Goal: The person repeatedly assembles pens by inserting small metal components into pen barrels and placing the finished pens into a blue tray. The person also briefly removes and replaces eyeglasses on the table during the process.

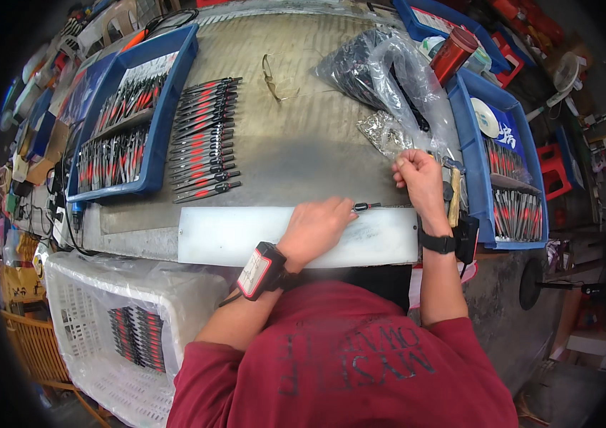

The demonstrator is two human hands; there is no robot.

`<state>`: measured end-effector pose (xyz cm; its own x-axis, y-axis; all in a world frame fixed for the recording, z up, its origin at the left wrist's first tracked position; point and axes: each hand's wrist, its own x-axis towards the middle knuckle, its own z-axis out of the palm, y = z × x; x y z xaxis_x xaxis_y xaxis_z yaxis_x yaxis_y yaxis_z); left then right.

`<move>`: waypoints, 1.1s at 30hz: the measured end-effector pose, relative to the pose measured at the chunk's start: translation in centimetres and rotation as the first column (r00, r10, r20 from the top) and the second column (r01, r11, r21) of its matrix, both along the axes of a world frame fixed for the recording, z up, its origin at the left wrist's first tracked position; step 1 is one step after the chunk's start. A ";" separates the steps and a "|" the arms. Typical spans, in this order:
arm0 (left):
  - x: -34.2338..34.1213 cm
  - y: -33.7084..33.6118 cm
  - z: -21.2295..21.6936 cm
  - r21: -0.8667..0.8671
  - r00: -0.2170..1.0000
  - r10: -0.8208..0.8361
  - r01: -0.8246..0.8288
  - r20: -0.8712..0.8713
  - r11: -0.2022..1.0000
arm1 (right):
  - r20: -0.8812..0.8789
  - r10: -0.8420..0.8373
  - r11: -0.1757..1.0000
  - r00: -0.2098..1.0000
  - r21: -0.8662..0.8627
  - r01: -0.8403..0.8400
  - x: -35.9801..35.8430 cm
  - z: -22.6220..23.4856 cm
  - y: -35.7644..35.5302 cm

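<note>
My left hand rests over the white board at the table's near edge, fingers closed round a slim dark pen-shaped tool. Only that tool's black and silvery end sticks out to the right of the fingers. My right hand is raised beyond the board's right end, fingertips pinched together. Anything between those fingertips is too small to make out. Just beyond it lies a clear bag of small metal parts. A row of black-and-red pen-shaped tools lies to the left on the table.
Blue trays of similar tools stand at the left and right. A large plastic bag with black contents and a red cup sit far right. Glasses lie mid-table. A white lined crate holds stacked tools at lower left.
</note>
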<state>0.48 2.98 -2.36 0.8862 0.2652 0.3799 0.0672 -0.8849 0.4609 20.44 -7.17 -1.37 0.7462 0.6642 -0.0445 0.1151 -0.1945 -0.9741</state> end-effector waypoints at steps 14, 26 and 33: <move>0.1 0.0 -0.4 -0.011 1.000 0.002 -0.002 0.016 1.000 | 0.418 0.254 0.951 0.873 0.057 -0.304 -5.8 -0.2 -2.3; 0.0 -0.1 -0.4 0.012 1.000 -0.008 0.008 0.013 1.000 | 0.419 0.273 0.951 0.866 0.018 -0.308 -5.9 -0.1 -2.6; 0.1 -0.2 -0.4 0.034 1.000 -0.017 0.016 0.014 0.999 | 0.453 0.293 0.947 0.842 -0.020 -0.319 -5.7 -0.1 -2.7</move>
<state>0.54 2.81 -2.74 0.8847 0.2373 0.4012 0.0460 -0.9010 0.4315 14.72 -9.91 -1.46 0.4353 0.8539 0.2852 0.5830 -0.0259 -0.8121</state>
